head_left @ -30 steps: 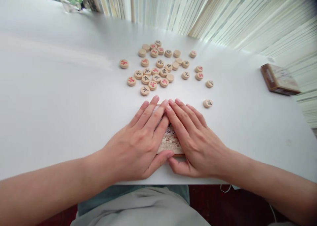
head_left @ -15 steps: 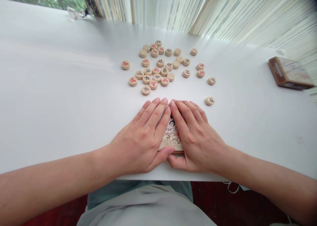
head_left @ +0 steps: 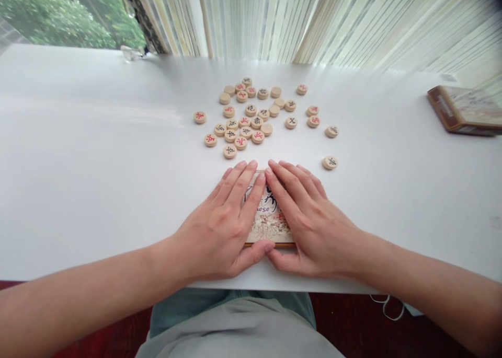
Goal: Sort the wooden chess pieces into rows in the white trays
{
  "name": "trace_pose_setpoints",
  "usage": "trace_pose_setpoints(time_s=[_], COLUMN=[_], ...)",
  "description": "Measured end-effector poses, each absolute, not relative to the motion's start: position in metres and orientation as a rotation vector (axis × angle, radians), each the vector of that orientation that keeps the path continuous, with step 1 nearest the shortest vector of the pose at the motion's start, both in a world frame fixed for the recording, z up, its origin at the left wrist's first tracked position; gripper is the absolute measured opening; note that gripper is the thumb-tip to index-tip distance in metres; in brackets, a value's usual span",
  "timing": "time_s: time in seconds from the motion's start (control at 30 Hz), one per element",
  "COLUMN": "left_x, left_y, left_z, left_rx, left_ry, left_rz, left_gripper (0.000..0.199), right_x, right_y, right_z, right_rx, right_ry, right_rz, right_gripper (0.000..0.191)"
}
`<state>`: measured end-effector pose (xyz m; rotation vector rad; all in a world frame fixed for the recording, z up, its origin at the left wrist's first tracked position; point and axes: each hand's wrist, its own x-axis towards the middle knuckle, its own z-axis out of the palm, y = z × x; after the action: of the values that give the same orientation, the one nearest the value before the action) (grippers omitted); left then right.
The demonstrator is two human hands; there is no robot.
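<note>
A flat cardboard box (head_left: 269,226) with printed lettering and a beige drawing lies near the table's front edge, partly covered by my hands. My left hand (head_left: 219,219) rests over its left side, fingers stretched out. Over the right side lies my right hand (head_left: 309,219), its fingers also straight. Both thumbs meet at the near edge of the box, and the index fingertips nearly touch at its far end. Beyond my fingers, several round wooden Chinese chess pieces (head_left: 246,132) are scattered, marked in red or black; some show blank faces. One black-marked piece (head_left: 330,162) sits apart, right of my fingertips.
The white table (head_left: 98,191) stretches to both sides. A brown box lid or tray (head_left: 466,112) with a printed face is at the far right. Striped curtains (head_left: 251,23) hang along the back, with a small clear object (head_left: 131,54) near the window at the left.
The camera view has tilted a little, so the scene sits lower in the picture. More of the box's printed face shows between my hands. The chess pieces keep their arrangement.
</note>
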<state>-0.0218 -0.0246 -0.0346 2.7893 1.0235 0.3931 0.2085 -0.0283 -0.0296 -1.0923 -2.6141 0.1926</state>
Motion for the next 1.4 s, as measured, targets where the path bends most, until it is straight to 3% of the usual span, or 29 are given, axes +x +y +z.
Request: trace_pose_setpoints(time_s=[0.17,0.4,0.57,0.77,1.4], left_x=[-0.022,-0.016,-0.019,-0.036,-0.057], left_y=[-0.025,-0.028,-0.028,-0.020,-0.013], left_z=[-0.031,-0.030,-0.032,-0.027,-0.021], left_rx=[2.817,2.849,2.800,2.744,2.725], left_ry=[1.018,1.062,1.054,0.972,0.867], left_rz=[0.323,0.345,0.387,0.358,0.348], left_gripper=[0.077,0.073,0.079,0.100,0.093], right_x=[0.211,0.201,0.206,0.223,0.237], right_y=[-0.026,-0.033,-0.032,-0.026,-0.017], right_z=[-0.023,-0.026,-0.028,-0.022,-0.019], right_rx=[-1.043,-1.175,-1.145,-1.091,-0.981], right_ry=[-2.727,-2.675,-2.641,-2.658,-2.684], right_rz=[0.160,0.130,0.207,0.359,0.383], right_gripper=[0.085,0.071,0.078,0.105,0.104])
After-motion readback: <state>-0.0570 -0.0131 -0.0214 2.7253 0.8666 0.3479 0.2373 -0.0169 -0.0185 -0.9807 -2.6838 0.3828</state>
